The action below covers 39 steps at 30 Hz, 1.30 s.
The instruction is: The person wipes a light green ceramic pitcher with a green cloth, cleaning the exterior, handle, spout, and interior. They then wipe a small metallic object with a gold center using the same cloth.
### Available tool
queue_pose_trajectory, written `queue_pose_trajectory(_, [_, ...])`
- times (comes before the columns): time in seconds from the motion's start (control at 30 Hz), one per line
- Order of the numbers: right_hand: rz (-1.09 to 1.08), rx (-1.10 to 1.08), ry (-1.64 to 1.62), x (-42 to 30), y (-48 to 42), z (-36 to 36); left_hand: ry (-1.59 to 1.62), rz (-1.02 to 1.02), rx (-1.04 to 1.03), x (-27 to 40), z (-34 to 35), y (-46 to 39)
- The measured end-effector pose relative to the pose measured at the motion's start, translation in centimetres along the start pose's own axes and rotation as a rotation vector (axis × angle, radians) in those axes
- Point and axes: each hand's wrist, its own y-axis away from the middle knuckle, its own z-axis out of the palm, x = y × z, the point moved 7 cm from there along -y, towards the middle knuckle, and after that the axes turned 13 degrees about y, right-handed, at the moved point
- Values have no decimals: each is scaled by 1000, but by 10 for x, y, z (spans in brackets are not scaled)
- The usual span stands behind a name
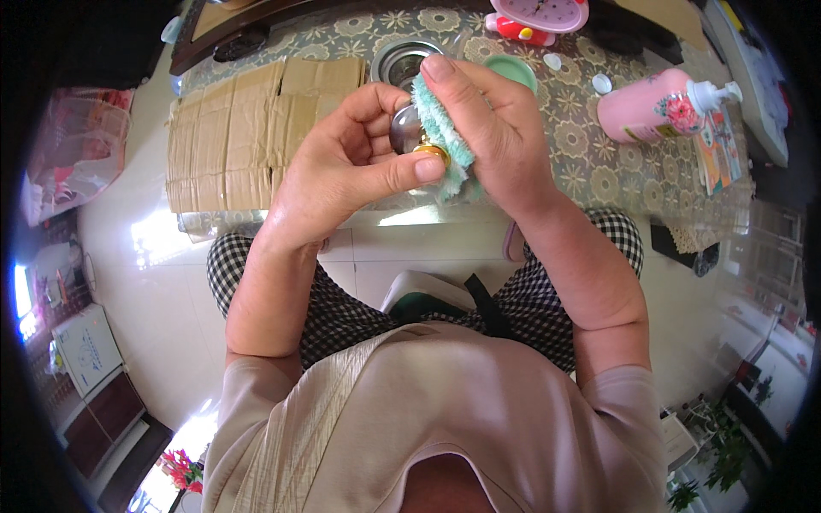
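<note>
My left hand [349,157] grips a clear rounded lid [403,130], apparently glass, with a gold-coloured knob [433,152] under the thumb. In my right hand [497,122] is a fluffy mint-green cloth [442,131], pressed against the lid's right side. The cloth and fingers hide much of the lid. Both hands are raised over the near edge of the table. Just beyond them stands a round metal-rimmed container [392,56], partly covered by the hands. A pale green round dish or lid [513,69] shows behind my right hand.
Flattened corrugated cardboard [224,141] covers the table's left part. To the right lies a pink pump bottle [644,106], beside a small white cap [601,83]. A pink clock [542,11] stands at the back. The floral tablecloth [606,183] has a clear plastic cover.
</note>
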Motion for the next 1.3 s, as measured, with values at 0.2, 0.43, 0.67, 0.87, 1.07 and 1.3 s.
queue_pose_trajectory(0.2, [73,-23,-159,-1,-2,5,258,66,166,1,-16,-4])
queue_pose_trajectory(0.43, [-19,-76,32,-2,2,4,81,73,56,-1,-3,-2])
queue_pose_trajectory(0.67, [121,-29,-337,0,-1,5,144,106,105,6,-6,-2])
queue_pose_trajectory(0.87, [-164,-8,96,-11,-1,2,252,77,86,-2,-13,-1])
queue_pose_trajectory(1.07, [132,-50,-137,5,1,4,8,31,38,2,-1,0])
queue_pose_trajectory(1.3, [-26,58,-7,4,-1,9,281,48,177,-5,-26,-7])
